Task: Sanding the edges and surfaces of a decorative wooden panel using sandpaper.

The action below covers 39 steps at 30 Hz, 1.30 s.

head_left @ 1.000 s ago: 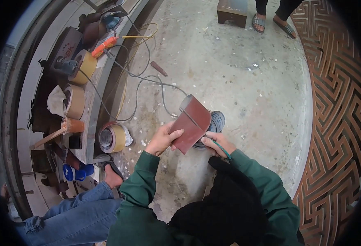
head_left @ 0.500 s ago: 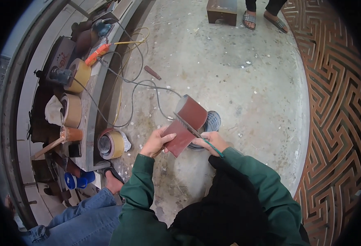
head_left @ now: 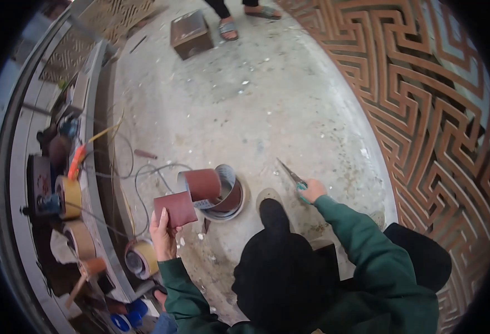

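In the head view, the sandpaper roll (head_left: 233,199) is standing on the floor (head_left: 289,100), its free end (head_left: 204,185) curling out on its left side. Left of the roll and a little nearer the wearer, the left hand (head_left: 164,236) is pinching a red-brown sandpaper piece (head_left: 175,209) between thumb and fingers. This piece is nearly square, so it is showing no clear long axis; its right edge is overlapping the free end in this view, and whether the two are touching I cannot tell.

Right of the roll and well apart from it, the right hand (head_left: 314,191) is gripping the scissors (head_left: 291,171) by their teal handles. Their long axis is running from the fist away from the wearer and leftward, so the tip is pointing past the far side of the roll rather than at it; the blades are lying close together. Of the two, the left hand is sitting nearer to the free end.

Beyond the roll, a brown box (head_left: 191,34) is resting by another person's sandaled foot (head_left: 228,30). Left of the roll, a grey cable (head_left: 135,183) is trailing across the floor.
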### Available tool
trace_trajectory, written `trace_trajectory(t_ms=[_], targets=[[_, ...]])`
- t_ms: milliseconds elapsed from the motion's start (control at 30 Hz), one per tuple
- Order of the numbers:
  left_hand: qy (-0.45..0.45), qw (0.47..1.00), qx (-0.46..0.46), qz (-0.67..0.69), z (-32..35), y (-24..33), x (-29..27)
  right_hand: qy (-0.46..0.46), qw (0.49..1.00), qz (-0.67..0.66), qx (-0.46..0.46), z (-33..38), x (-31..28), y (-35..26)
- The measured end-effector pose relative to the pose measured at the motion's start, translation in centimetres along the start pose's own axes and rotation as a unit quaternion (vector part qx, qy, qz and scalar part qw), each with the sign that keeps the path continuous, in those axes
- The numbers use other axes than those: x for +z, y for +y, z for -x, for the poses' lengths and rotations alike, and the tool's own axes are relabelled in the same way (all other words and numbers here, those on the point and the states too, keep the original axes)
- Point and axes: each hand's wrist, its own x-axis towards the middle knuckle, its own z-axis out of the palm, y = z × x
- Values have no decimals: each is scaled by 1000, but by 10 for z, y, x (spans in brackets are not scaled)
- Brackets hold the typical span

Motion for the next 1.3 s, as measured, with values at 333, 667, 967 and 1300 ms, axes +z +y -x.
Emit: trace_trajectory(t_ms=[333,667,967,1300], targets=[[-195,975,45,-99,8,42,137,48,981,-117,-149,-15,5,-44],[-536,786,120,-286,91,102,306,450,805,-109,-371,207,-209,-48],[-419,645,581,-268,227,132,403,390,860,-185,-273,347,-295,28],[-342,439,702,-445,327,119,488,317,835,-387,-230,330,-286,183]])
